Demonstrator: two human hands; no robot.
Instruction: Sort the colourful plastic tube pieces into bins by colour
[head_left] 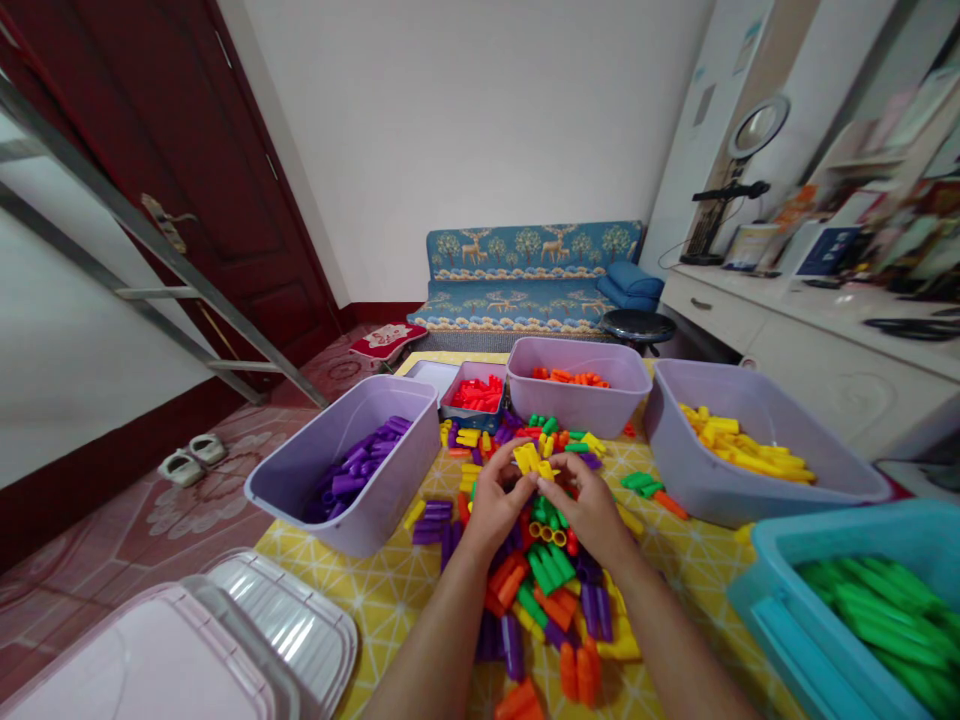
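Observation:
Both hands meet above a pile of coloured plastic tube pieces on the table. My left hand has its fingers closed on yellow plastic tubes, short hollow-looking pieces side by side. From the other side, my right hand pinches the same yellow cluster, thumbs nearly touching. Below the hands lie green tubes, purple tubes and orange tubes, many joined side by side. Part of the pile is hidden by my hands and forearms.
Around the pile stand lilac bins with purple, orange and yellow tubes. A small box holds red pieces; a turquoise bin holds green ones. Lids lie at the left front. A ladder leans at left.

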